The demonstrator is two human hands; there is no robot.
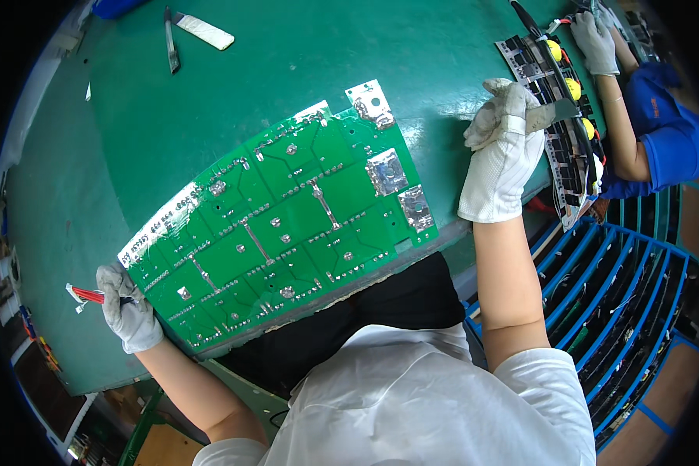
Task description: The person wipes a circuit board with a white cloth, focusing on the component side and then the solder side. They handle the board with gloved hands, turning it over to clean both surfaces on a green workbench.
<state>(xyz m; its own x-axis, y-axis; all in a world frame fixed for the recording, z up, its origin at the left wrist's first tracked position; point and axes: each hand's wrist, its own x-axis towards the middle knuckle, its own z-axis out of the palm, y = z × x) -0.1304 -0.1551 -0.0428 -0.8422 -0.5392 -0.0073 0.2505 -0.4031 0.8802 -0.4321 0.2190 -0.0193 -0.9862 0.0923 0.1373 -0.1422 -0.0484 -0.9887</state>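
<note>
A large green circuit board (291, 203) lies solder side up along the near edge of the green table, slightly tilted in the view. At its left corner my left hand (129, 309), in a white glove, has its fingers curled around the edge. Red wires with a white connector (85, 294) stick out beside those fingers. Off the board's right side, my gloved right hand (506, 147) is raised and closed around a scraper (553, 115) with a flat grey blade pointing right. The scraper's handle is mostly hidden in the fist.
A black-handled tool (171, 40) and a flat tool with a white wrapped end (205, 31) lie at the far left. On the right, a co-worker's gloved hand (595, 43) is near another board assembly (555, 109) with yellow parts. A blue-barred rack (621, 311) stands below.
</note>
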